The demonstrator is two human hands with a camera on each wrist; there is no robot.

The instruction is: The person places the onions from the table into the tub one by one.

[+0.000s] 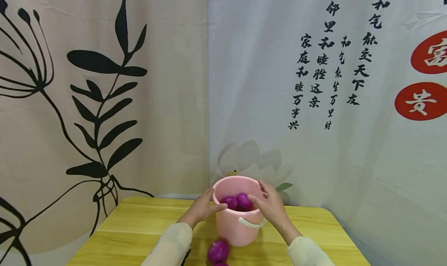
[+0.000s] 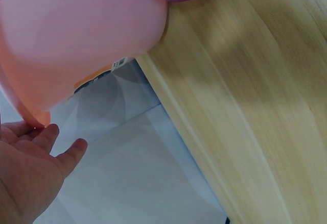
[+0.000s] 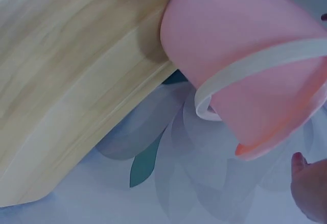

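A pink bucket (image 1: 235, 229) with a white handle (image 1: 252, 223) stands on the wooden table. Inside lie purple, round, onion-like things (image 1: 244, 201); at least two show. Another purple onion-like thing (image 1: 218, 252) sits on the table by the bucket's near side, part of one more below it. My left hand (image 1: 202, 208) holds the bucket's left rim, thumb across the front edge; the left wrist view shows fingertips on the rim. Over the right rim is my right hand (image 1: 272, 204), its thumb above the opening. In the right wrist view, the visible part of that hand (image 3: 311, 188) appears apart from the rim.
The yellow wood-grain table (image 1: 153, 223) ends just behind the bucket. A cloth backdrop (image 1: 174, 103) with plant prints and dark writing hangs beyond it. A small dark object (image 1: 186, 256) shows partly beside my left sleeve.
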